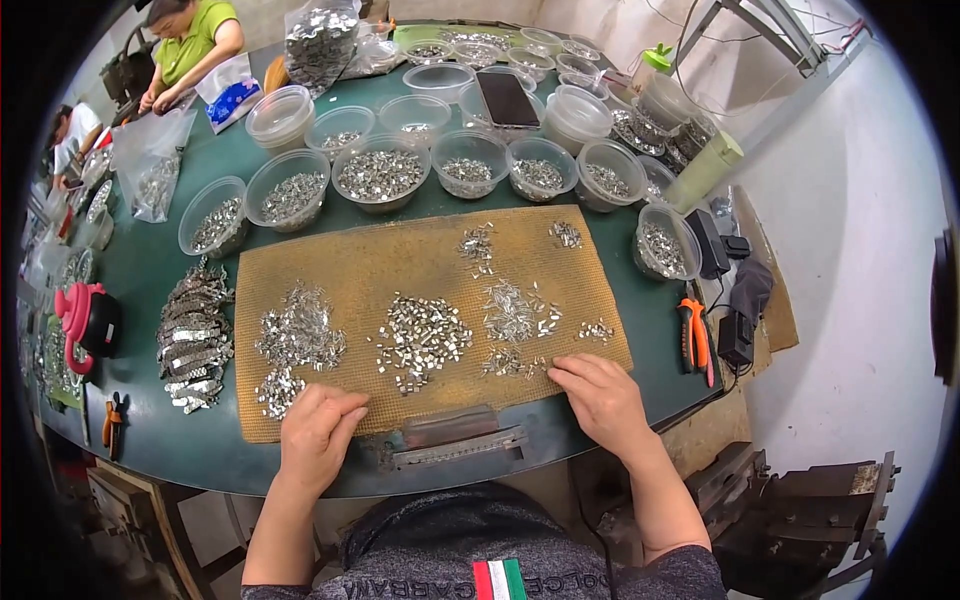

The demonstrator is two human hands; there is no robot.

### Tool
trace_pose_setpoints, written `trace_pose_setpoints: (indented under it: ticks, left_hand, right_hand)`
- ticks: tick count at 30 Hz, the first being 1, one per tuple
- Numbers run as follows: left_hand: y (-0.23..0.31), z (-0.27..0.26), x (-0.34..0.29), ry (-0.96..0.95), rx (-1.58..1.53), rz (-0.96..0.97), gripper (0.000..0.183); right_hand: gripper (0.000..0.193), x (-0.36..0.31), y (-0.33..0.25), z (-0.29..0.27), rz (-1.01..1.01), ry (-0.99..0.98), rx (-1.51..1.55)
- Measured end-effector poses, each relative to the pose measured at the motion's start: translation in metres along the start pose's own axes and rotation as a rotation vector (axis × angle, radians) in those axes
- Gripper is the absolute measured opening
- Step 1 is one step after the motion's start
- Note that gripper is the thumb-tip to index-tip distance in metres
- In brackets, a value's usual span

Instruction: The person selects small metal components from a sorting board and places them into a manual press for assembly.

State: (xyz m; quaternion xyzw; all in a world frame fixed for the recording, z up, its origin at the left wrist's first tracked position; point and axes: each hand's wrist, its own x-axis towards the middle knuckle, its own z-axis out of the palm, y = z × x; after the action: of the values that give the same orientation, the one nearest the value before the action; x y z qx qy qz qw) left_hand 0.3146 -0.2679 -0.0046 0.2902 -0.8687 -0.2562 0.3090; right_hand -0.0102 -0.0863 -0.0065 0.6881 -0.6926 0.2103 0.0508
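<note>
A tan ribbed mat (370, 250) lies before me, with heaps of small shiny metal pieces on it. My left hand (318, 430) rests at its near left edge, thumb and fingers drawn together, beside a small metal heap (279, 392). Whether those fingertips hold a piece is too small to tell. At the near right of the mat, my right hand (602, 400) has its fingertips pinched down next to scattered bits (505, 362); what they hold is hidden. Between the hands sits a pile of short block-like pieces (425, 335). A slotted metal strip (460, 450) lies along the front edge.
Clear plastic bowls of metal parts (380, 175) line the mat's far side. Linked metal bands (195, 335) are stacked at left. Orange-handled pliers (692, 335) lie at right, smaller pliers (113, 425) at left. A phone (507, 100) rests on bowls. Another person (190, 45) works across the table.
</note>
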Motion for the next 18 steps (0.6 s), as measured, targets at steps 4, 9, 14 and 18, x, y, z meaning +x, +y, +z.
trace_pose_setpoints:
  ticks: [4, 9, 14, 18]
  left_hand:
    - [0.003, 0.004, -0.003, 0.021, -0.034, -0.004, 0.017]
    - [0.005, 0.006, -0.005, -0.003, -0.086, 0.017, 0.017]
    - [0.011, 0.012, -0.006, 0.011, -0.078, 0.044, 0.019]
    - [0.011, 0.014, -0.007, 0.048, -0.063, 0.081, 0.020]
  right_hand:
    - [0.027, 0.004, -0.005, -0.001, 0.081, 0.022, 0.097]
    - [0.030, 0.018, -0.013, 0.008, 0.083, 0.069, 0.097]
    - [0.041, 0.032, -0.027, 0.020, -0.063, -0.061, 0.117]
    - [0.044, 0.024, -0.030, 0.017, -0.079, -0.170, 0.164]
